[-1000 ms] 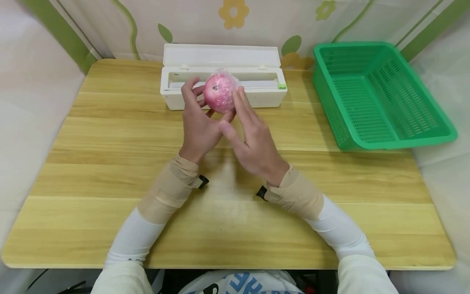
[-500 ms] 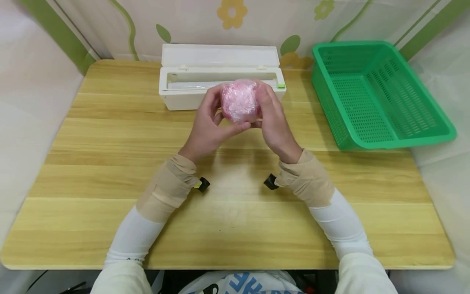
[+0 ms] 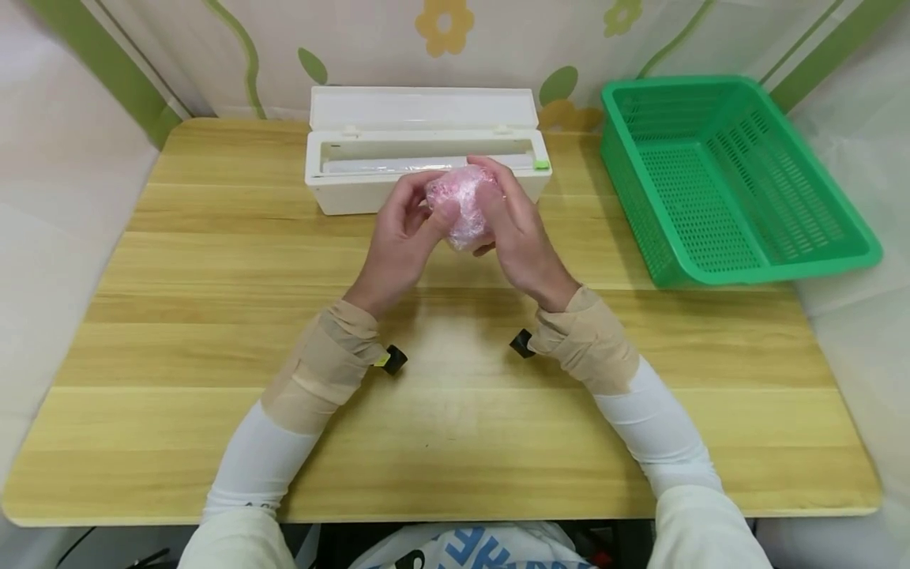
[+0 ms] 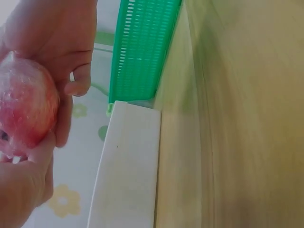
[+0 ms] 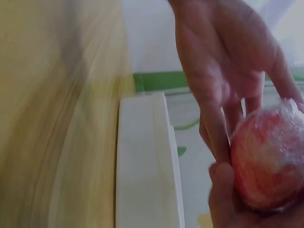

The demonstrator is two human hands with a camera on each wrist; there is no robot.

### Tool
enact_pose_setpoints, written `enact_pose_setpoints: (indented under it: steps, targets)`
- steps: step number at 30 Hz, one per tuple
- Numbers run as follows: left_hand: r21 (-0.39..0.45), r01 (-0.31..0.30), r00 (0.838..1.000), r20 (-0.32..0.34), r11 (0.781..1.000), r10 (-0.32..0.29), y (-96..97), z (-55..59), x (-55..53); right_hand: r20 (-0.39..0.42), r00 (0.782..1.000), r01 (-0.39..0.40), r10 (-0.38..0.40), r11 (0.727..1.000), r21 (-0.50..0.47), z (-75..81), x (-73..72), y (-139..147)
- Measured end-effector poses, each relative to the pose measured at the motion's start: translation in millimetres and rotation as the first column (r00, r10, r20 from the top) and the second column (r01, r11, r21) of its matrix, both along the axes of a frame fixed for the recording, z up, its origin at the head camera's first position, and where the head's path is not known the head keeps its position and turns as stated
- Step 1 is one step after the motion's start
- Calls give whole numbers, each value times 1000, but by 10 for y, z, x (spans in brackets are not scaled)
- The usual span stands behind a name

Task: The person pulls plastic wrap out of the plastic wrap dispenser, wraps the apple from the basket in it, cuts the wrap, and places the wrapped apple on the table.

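Note:
A red apple [image 3: 465, 213] in crinkled cling film is held up between both hands, in front of the white box. My left hand [image 3: 394, 249] holds its left side, thumb on the near face. On the other side, my right hand [image 3: 524, 249] grips it with the thumb across the film and fingers behind. The left wrist view shows the wrapped apple [image 4: 26, 104] with a dark hollow at one end. Bunched film stands up from the apple [image 5: 266, 166] in the right wrist view. Parts of the fingers are hidden behind the fruit.
A white cling film box [image 3: 355, 194], lid raised, stands at the back of the wooden table [image 3: 213, 316] with a film roll [image 3: 384, 165] inside. To the right is a green perforated basket [image 3: 778, 276]. A flower-patterned curtain [image 3: 384, 47] hangs behind.
The apple has moved right and a little nearer, turning so its filmed side faces up. My right hand has gone from touching with straight fingers to gripping; both thumbs now press the film.

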State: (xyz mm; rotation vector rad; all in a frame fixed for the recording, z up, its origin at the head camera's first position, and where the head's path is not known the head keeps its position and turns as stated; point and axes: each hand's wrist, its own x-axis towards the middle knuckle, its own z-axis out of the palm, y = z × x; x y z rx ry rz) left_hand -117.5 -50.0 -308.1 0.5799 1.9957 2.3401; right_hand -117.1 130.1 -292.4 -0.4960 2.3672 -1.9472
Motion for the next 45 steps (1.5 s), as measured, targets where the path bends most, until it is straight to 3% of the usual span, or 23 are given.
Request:
enact_pose_setpoints:
  steps: [3, 7, 14, 17, 21, 24, 27, 28, 31, 34, 38, 41, 45]
  targets:
    - [4, 2, 1000, 23, 1000, -2, -5, 1, -3, 1, 997, -80, 80, 995, 62, 9, -39, 73]
    - [78, 43, 994, 97, 996, -50, -28, 3, -15, -45, 986, -156, 162, 980, 123, 27, -82, 167]
    - [119, 131, 981, 128, 984, -146, -100, -36, -42, -16, 970, -240, 243, 965, 107, 52, -135, 253]
    - [56, 178, 973, 138, 982, -184, -171, -41, -64, -20, 967, -249, 255, 955, 162, 41, -161, 268]
    - [-166, 206, 978, 69, 965, -197, -293, -45, -119, -108, 959, -215, 263, 919, 329, 4, -177, 251]
    - [-371, 202, 976, -1, 906, -218, -352, -33, -149, -161, 948, -181, 276, 879, 442, -16, -164, 210]
    - [-493, 194, 969, -41, 848, -246, -377, -21, -171, -164, 944, -170, 287, 848, 501, -22, -147, 193]
    - [-508, 190, 967, -52, 840, -250, -386, -16, -175, -160, 943, -177, 293, 846, 503, -24, -144, 197]
    - [-500, 180, 970, -52, 847, -237, -423, -8, -182, -164, 935, -201, 315, 852, 484, -42, -163, 228]
    - [-491, 180, 973, -40, 852, -229, -462, 8, -178, -222, 915, -208, 337, 866, 456, -58, -193, 252]
    - [-502, 159, 963, -111, 850, -245, -457, -3, -201, -287, 892, -201, 349, 875, 441, -73, -206, 241]
    - [-511, 142, 952, -165, 848, -259, -442, -34, -224, -260, 900, -201, 350, 863, 463, -86, -202, 228]
    - [-533, 168, 952, -130, 829, -276, -451, -86, -244, -157, 914, -250, 374, 825, 506, -92, -197, 241]
